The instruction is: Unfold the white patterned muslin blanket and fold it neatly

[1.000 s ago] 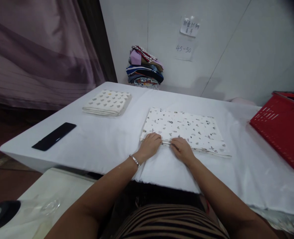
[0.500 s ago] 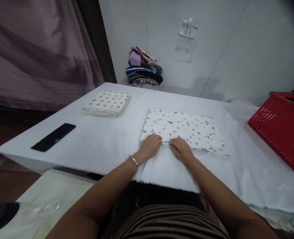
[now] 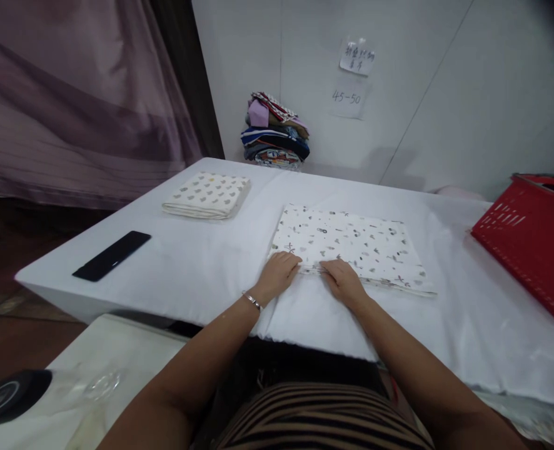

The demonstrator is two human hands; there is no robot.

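A white folded cloth [image 3: 347, 244] with a small printed pattern lies flat on the white-covered table [image 3: 211, 262] in front of me. At its near edge, toward the left corner, the curled fingers of my left hand [image 3: 279, 273] grip the layers. My right hand [image 3: 343, 281] pinches the same edge a short way to the right, thumb below and fingers on top. The thumb of my left hand is mostly hidden. Farther left rests a second folded cloth [image 3: 206, 195], thicker, with grey motifs; neither hand touches it.
A black phone-like slab [image 3: 112, 255] lies near the table's left edge. At the right stands a red plastic basket [image 3: 530, 244]. Behind the table, a pile of folded fabrics [image 3: 276, 134] is against the wall. A pale surface [image 3: 131, 350] sits lower left.
My left hand has slid slightly left along the near edge, widening the gap between my hands. My right hand stays about where it was. The camera view has shifted a little.
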